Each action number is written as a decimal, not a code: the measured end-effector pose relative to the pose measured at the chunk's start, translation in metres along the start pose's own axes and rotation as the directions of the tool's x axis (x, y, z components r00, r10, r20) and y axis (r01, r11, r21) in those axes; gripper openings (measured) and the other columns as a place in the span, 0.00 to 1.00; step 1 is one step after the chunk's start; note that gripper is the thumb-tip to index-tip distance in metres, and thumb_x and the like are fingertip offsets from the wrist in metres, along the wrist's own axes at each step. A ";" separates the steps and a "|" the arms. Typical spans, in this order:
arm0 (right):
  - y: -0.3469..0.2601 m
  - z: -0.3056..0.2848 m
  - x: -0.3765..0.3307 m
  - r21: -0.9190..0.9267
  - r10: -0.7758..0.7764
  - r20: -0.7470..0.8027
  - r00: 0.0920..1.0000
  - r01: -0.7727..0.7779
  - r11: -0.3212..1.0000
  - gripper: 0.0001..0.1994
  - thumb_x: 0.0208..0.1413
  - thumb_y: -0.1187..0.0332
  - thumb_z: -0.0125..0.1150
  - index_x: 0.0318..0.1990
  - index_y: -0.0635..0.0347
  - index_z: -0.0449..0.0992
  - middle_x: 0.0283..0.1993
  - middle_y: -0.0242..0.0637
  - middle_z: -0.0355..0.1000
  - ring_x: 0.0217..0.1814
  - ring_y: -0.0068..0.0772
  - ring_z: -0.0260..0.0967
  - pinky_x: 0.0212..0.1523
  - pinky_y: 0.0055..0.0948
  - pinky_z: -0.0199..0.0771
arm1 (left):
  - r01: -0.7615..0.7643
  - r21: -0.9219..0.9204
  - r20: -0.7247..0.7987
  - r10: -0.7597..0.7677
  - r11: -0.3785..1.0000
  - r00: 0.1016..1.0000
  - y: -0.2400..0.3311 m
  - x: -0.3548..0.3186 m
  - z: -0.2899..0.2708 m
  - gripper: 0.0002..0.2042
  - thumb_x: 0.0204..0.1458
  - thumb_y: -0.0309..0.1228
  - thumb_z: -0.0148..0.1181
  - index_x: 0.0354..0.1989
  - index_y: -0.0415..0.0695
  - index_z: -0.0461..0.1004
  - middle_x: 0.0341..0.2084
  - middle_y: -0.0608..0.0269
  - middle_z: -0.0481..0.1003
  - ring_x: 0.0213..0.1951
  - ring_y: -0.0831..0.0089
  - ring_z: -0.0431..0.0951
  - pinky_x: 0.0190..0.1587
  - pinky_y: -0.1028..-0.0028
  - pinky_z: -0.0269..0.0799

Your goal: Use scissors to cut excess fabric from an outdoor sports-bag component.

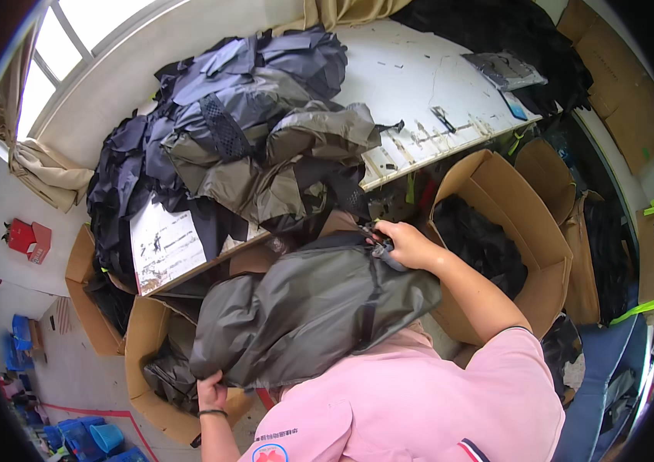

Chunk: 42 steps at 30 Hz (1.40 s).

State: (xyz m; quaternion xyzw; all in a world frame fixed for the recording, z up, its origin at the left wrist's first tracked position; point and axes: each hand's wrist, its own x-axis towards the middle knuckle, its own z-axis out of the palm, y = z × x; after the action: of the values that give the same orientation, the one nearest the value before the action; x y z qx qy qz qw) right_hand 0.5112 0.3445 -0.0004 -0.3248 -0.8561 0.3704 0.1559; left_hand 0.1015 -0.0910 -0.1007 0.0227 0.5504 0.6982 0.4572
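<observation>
A large olive-grey piece of thin, shiny fabric (296,308) is stretched across my lap, with a dark strip running down its right part. My left hand (212,393) is closed on its lower left edge. At the upper right end, my right hand (406,244) is closed around a bunched grey and black edge of the same fabric. Something small and dark shows at those fingertips, too small to name. Just beyond the fabric, a heap of dark blue-grey and olive fabric pieces (227,131), some with black mesh, overhangs the table edge.
The white table (396,69) carries small scissors-like snips (442,119), a phone (513,105) and a clear plastic packet (504,71). Cardboard boxes with dark fabric stand to the right (546,266) and lower left (142,377). Blue bins (84,439) sit on the floor.
</observation>
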 end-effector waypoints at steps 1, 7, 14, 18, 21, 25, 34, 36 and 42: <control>0.018 0.017 -0.014 0.062 0.042 -0.037 0.998 -0.040 0.997 0.12 0.49 0.77 0.62 0.43 0.62 0.74 0.36 0.52 0.76 0.40 0.59 0.74 0.39 0.43 0.72 | 0.059 -0.020 -0.071 -0.060 0.998 0.996 -0.010 -0.016 -0.019 0.26 0.45 0.14 0.60 0.57 0.37 0.71 0.51 0.55 0.77 0.54 0.59 0.76 0.56 0.61 0.73; 0.025 0.033 -0.023 0.298 0.170 0.012 0.985 -0.166 0.940 0.14 0.51 0.74 0.71 0.41 0.65 0.71 0.44 0.42 0.79 0.46 0.28 0.76 0.47 0.29 0.74 | 0.268 0.943 -0.247 -0.124 0.196 0.961 0.050 -0.019 -0.143 0.13 0.48 0.14 0.53 0.42 0.36 0.75 0.32 0.64 0.76 0.34 0.74 0.74 0.38 0.72 0.73; 0.038 0.048 0.007 0.045 0.237 0.014 0.971 -0.238 0.970 0.15 0.45 0.75 0.66 0.42 0.61 0.73 0.40 0.51 0.76 0.46 0.58 0.73 0.47 0.41 0.73 | -0.608 0.786 0.556 0.303 0.110 0.774 0.075 0.101 0.120 0.15 0.57 0.25 0.59 0.52 0.37 0.72 0.46 0.55 0.77 0.49 0.63 0.76 0.56 0.71 0.68; 0.030 0.042 0.006 -0.071 0.298 -0.029 0.954 -0.299 0.952 0.13 0.42 0.74 0.67 0.37 0.58 0.73 0.36 0.48 0.75 0.42 0.57 0.70 0.46 0.47 0.68 | -0.695 0.719 0.689 0.102 0.036 0.718 0.066 0.131 0.178 0.14 0.51 0.25 0.65 0.46 0.38 0.74 0.39 0.53 0.76 0.45 0.56 0.76 0.51 0.71 0.70; 0.023 0.015 -0.002 -0.182 0.190 -0.160 0.969 -0.218 0.959 0.15 0.40 0.75 0.67 0.38 0.58 0.73 0.36 0.45 0.76 0.40 0.56 0.70 0.45 0.45 0.70 | -0.520 0.850 0.527 -0.166 0.082 0.834 0.087 0.135 0.178 0.14 0.47 0.26 0.69 0.39 0.36 0.72 0.33 0.56 0.73 0.38 0.60 0.74 0.43 0.70 0.70; -0.005 -0.026 -0.006 0.005 0.180 -0.294 0.939 -0.187 0.982 0.10 0.48 0.75 0.69 0.34 0.61 0.72 0.33 0.38 0.75 0.36 0.41 0.71 0.40 0.36 0.71 | -0.352 0.895 0.427 -0.295 0.275 0.855 0.114 0.122 0.186 0.13 0.47 0.26 0.70 0.33 0.40 0.68 0.24 0.70 0.66 0.28 0.80 0.63 0.32 0.77 0.64; -0.050 -0.045 0.004 -0.116 -0.052 -0.117 0.992 0.038 0.993 0.10 0.47 0.77 0.69 0.34 0.61 0.72 0.33 0.38 0.75 0.37 0.42 0.65 0.39 0.36 0.66 | -0.735 0.673 0.739 0.071 -0.078 0.670 0.125 0.094 0.272 0.13 0.47 0.29 0.69 0.40 0.38 0.75 0.40 0.52 0.76 0.46 0.52 0.75 0.49 0.61 0.72; -0.054 -0.044 0.001 -0.098 -0.009 -0.110 0.994 -0.002 0.995 0.10 0.47 0.77 0.70 0.34 0.61 0.73 0.33 0.37 0.75 0.37 0.42 0.65 0.39 0.36 0.66 | -0.832 0.529 0.833 0.083 0.166 0.547 0.091 0.076 0.324 0.12 0.50 0.28 0.67 0.43 0.40 0.76 0.42 0.52 0.76 0.47 0.55 0.75 0.52 0.63 0.71; -0.057 -0.041 0.001 -0.009 0.078 -0.086 0.993 -0.079 0.997 0.10 0.48 0.77 0.70 0.34 0.61 0.72 0.31 0.36 0.74 0.34 0.34 0.68 0.38 0.31 0.69 | -0.909 0.394 0.904 0.125 0.133 0.410 -0.007 0.067 0.397 0.14 0.48 0.30 0.69 0.40 0.41 0.74 0.39 0.57 0.73 0.45 0.55 0.72 0.48 0.61 0.69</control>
State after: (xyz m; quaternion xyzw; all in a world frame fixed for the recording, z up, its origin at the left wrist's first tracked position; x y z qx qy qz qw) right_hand 0.5065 0.3377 0.0694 -0.3746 -0.8377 0.3567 0.1756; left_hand 0.2798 0.2501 0.0181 0.7333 0.5481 0.3394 0.2161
